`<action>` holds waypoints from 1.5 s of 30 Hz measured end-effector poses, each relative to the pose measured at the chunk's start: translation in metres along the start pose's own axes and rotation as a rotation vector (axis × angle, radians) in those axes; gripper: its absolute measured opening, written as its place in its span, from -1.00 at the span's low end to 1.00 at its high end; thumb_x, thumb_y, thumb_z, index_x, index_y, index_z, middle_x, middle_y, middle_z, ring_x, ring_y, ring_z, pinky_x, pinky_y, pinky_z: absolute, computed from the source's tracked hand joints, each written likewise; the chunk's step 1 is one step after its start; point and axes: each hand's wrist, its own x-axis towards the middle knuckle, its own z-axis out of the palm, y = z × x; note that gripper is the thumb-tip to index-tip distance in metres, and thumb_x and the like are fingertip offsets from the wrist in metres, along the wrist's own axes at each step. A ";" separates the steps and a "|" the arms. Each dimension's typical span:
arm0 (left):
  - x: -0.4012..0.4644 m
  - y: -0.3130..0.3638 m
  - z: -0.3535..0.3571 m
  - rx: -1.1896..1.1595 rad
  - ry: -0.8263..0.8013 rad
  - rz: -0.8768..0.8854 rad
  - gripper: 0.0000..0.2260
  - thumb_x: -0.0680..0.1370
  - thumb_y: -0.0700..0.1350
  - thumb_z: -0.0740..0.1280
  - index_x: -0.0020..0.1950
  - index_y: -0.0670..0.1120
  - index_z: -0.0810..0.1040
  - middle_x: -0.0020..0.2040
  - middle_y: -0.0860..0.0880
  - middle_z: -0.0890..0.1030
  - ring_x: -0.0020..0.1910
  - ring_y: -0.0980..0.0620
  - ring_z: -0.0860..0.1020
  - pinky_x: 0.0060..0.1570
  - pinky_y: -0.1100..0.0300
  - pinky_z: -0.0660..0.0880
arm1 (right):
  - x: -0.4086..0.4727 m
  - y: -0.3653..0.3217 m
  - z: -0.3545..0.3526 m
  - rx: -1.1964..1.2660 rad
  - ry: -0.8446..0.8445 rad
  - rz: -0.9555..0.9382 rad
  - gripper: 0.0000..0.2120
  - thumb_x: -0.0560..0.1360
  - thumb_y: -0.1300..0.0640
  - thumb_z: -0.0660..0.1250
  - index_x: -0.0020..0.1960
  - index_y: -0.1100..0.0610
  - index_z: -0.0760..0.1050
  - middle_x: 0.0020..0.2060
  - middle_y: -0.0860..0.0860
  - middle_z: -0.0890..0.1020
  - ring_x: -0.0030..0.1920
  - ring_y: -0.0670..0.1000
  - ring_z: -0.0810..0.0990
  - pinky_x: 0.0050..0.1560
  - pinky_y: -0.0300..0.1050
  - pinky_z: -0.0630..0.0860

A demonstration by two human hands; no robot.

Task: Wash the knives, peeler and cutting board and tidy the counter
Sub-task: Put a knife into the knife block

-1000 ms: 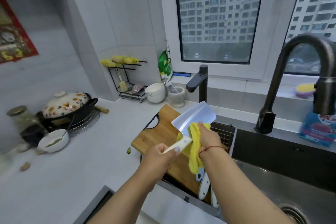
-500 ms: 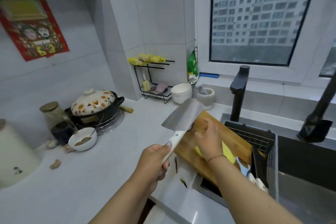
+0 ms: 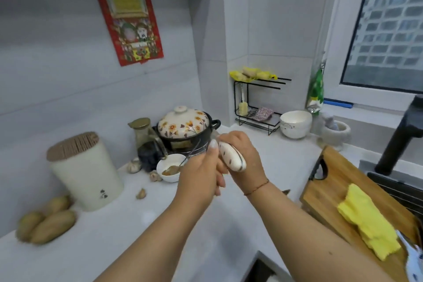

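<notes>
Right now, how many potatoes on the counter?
3, maybe more hidden: one potato lies nearest the white knife block, another in front of it, a third at the left edge.

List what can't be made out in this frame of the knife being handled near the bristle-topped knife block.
- Knife: only the white handle shows in the head view; both hands hide the blade.
- Left hand and right hand: fingers overlap, so each grip is unclear.
- Patterned utensils: cut off by the right edge.
- Sink: outside the frame, beyond the cutting board carrying the yellow cloth.
- Small bowl: contents blurred.
</notes>
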 end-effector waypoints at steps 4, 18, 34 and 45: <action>0.029 -0.012 -0.067 0.081 0.275 0.129 -0.57 0.63 0.14 0.06 -0.20 0.01 0.62 -0.23 0.09 0.65 -0.16 0.08 0.59 -0.16 0.14 0.48 | 0.014 -0.021 0.056 -0.001 -0.031 -0.176 -0.73 0.36 0.22 0.50 0.03 0.11 0.55 -0.05 0.05 0.59 0.00 -0.14 0.48 0.03 -0.45 0.39; 0.088 -0.014 -0.242 -0.106 0.221 0.143 -0.39 0.56 0.36 -0.14 -0.04 0.18 0.69 0.08 0.13 0.66 0.27 0.13 0.50 0.46 0.03 0.20 | 0.110 -0.151 0.182 0.380 -0.109 -0.234 -0.78 0.39 0.20 0.48 0.01 0.20 0.58 -0.03 0.10 0.62 0.00 0.13 0.60 0.05 0.15 0.55; 0.125 -0.040 -0.349 -0.190 0.310 0.060 -0.25 0.60 0.29 -0.21 0.35 -0.21 0.48 0.25 -0.13 0.59 0.20 0.02 0.57 0.03 0.36 0.40 | 0.158 -0.207 0.283 0.368 -0.431 -0.094 -0.77 0.39 0.10 0.48 0.02 0.09 0.56 -0.16 -0.04 0.61 -0.09 -0.04 0.61 0.03 -0.16 0.55; 0.132 -0.051 -0.356 -0.218 0.335 0.008 -0.26 0.60 0.29 -0.19 0.37 -0.23 0.45 0.23 -0.16 0.59 0.13 -0.01 0.60 0.10 0.26 0.41 | 0.165 -0.212 0.301 0.266 -0.486 -0.110 -0.78 0.39 0.10 0.48 0.00 0.13 0.56 -0.20 -0.01 0.63 -0.13 0.02 0.64 0.00 -0.03 0.57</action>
